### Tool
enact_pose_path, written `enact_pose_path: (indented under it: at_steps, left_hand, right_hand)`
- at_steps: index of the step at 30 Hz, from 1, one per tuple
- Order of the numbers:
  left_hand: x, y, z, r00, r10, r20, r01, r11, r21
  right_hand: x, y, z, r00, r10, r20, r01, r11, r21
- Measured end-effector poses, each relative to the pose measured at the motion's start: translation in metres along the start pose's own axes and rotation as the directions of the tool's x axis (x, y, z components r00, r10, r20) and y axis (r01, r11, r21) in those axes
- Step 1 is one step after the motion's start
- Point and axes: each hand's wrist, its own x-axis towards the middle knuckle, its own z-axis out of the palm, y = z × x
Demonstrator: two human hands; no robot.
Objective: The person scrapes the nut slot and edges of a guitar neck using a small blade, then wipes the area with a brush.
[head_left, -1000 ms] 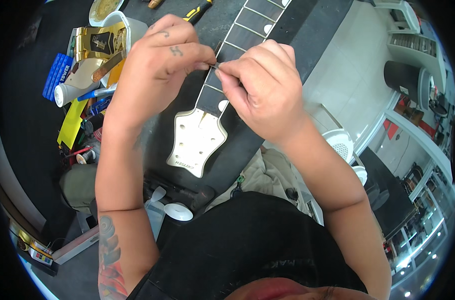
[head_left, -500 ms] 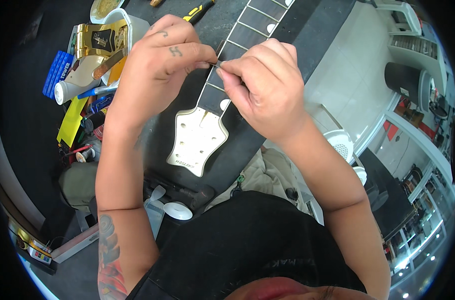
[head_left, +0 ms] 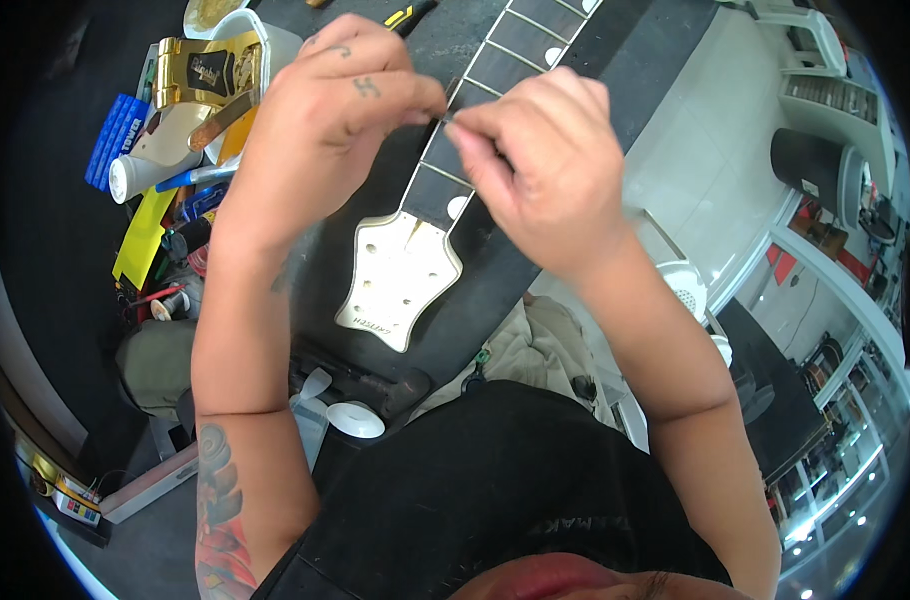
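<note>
While guitar neck [head_left: 465,150] lies just under both hands, left hand [head_left: 335,110] & right hand [head_left: 535,160] are nearly closed, fingertips pinching a thin string [head_left: 448,117] betw. them.

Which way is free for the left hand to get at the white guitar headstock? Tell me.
Probably straight down: the left hand hovers just above the headstock, whose white face lies bare, nothing between them.

**Count at the table**

Two hands are up: the left hand [head_left: 340,105] and the right hand [head_left: 540,165], fingertips meeting over one guitar neck [head_left: 475,110]. It ends in one cream headstock [head_left: 400,275]. Two round white inlay dots show on the fretboard. To the left lie one white squeeze bottle [head_left: 160,155], one gold metal part [head_left: 207,72], one blue packet [head_left: 115,135] and one yellow card [head_left: 143,235].
</note>
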Motion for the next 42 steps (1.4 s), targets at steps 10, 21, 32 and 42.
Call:
enact_pose_path:
  at_steps: [10,21,32,42]
  left_hand:
    - [0.016,0.001,0.008,0.99,0.0,-0.139,-0.013,0.996,-0.091]
    - [0.016,0.003,0.009,0.997,-0.007,-0.076,0.005,1.0,-0.023]
    - [0.008,0.003,0.007,1.0,-0.023,0.022,0.022,0.999,0.041]
    - [0.0,0.008,0.0,0.996,0.005,0.085,-0.002,0.999,-0.034]
  right_hand:
    - [0.007,0.01,-0.005,1.0,0.018,-0.015,-0.019,0.998,-0.052]
    - [0.008,0.012,-0.009,1.0,0.024,-0.005,-0.024,0.997,-0.072]
    - [0.0,0.006,-0.011,1.0,-0.009,0.022,0.009,1.0,-0.012]
    - [-0.011,-0.004,-0.013,0.998,0.009,0.062,-0.012,0.999,0.046]
